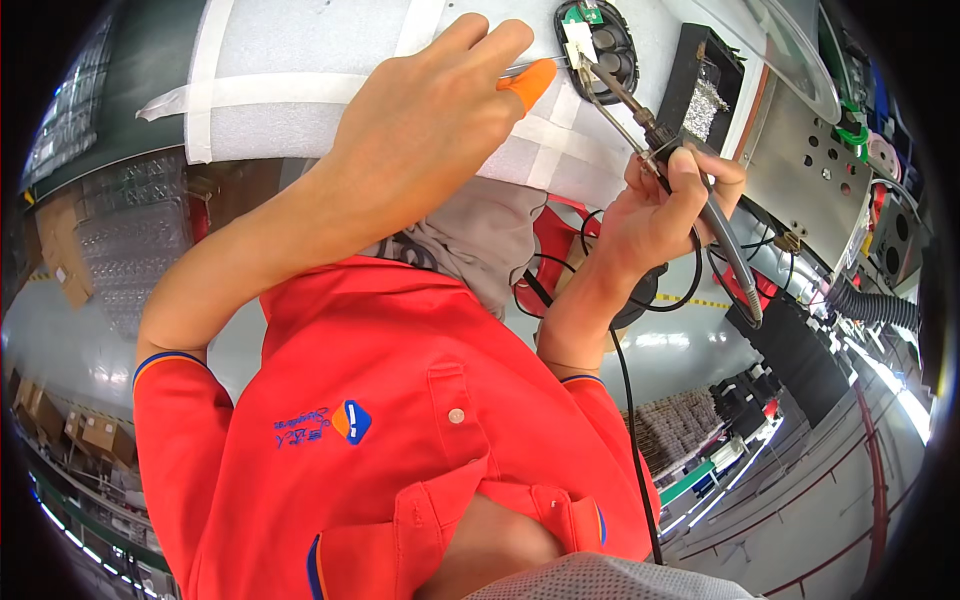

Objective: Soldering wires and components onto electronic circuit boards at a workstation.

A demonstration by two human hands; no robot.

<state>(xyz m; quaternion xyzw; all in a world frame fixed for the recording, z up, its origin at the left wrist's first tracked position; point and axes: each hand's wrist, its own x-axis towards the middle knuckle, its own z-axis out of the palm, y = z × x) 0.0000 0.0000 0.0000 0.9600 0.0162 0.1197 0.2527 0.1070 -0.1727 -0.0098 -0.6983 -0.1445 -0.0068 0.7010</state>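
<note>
My left hand [430, 115] reaches across from the left, closed on thin metal tweezers [533, 66]. An orange finger cot [531, 84] covers one of its fingers. The tweezers' tips meet a pale piece on an oval black housing [622, 62], where a green circuit board [583, 14] shows at the far end. My right hand [655, 215] grips a soldering iron [729, 243] like a pen. A thin metal tube [613, 117] runs along the iron toward the same spot. Whether the iron's tip touches the piece is too small to tell.
White foam sheeting [280, 125] with strips of white tape covers the worktop. Right of the housing stands a black box [688, 85] with silvery scraps inside. Further right is a metal panel with holes [815, 165]. A black cable [628, 400] hangs below my right hand.
</note>
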